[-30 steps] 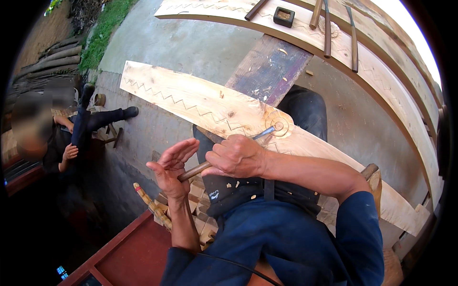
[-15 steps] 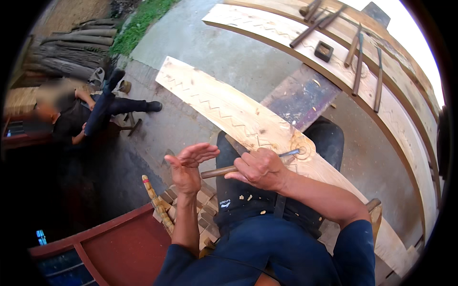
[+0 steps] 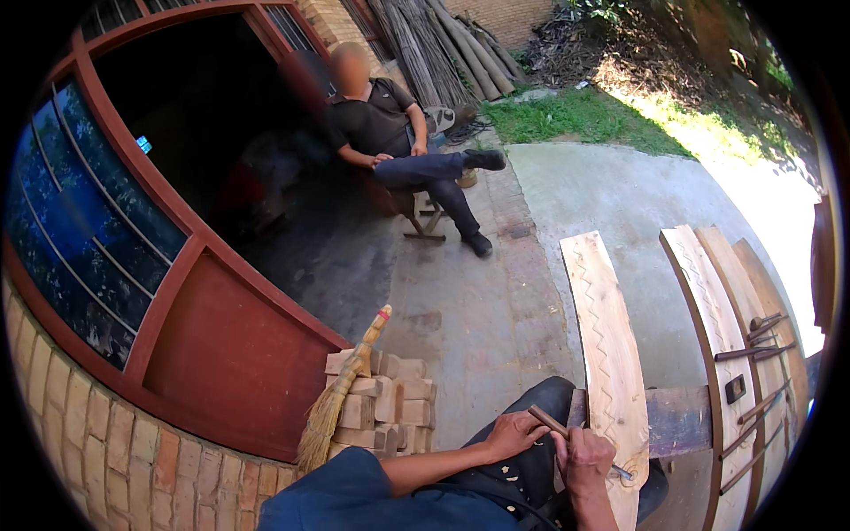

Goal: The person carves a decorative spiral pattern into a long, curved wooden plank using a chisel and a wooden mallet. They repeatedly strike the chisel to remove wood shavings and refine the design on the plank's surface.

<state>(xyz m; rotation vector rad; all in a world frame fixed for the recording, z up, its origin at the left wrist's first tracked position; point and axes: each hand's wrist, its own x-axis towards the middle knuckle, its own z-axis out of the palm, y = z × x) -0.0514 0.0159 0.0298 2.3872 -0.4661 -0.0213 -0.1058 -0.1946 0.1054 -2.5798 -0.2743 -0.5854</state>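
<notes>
Right hand (image 3: 588,456) clenches a chisel (image 3: 558,427), its blade (image 3: 623,473) at the round pattern (image 3: 637,462) on the plank (image 3: 611,354) just beyond the knuckles; the left hand (image 3: 515,434) is by the handle's end, grip unclear. Carving seems under way; a clean cut likely calls for steady pressure. Rightward, on another board (image 3: 695,274), sits a small dark box (image 3: 735,388), contents indistinct.

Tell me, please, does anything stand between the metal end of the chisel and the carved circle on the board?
Nothing visible does. The right hand grips the chisel, and its metal end lies over the carved circle; touching or not, I cannot tell.
</notes>
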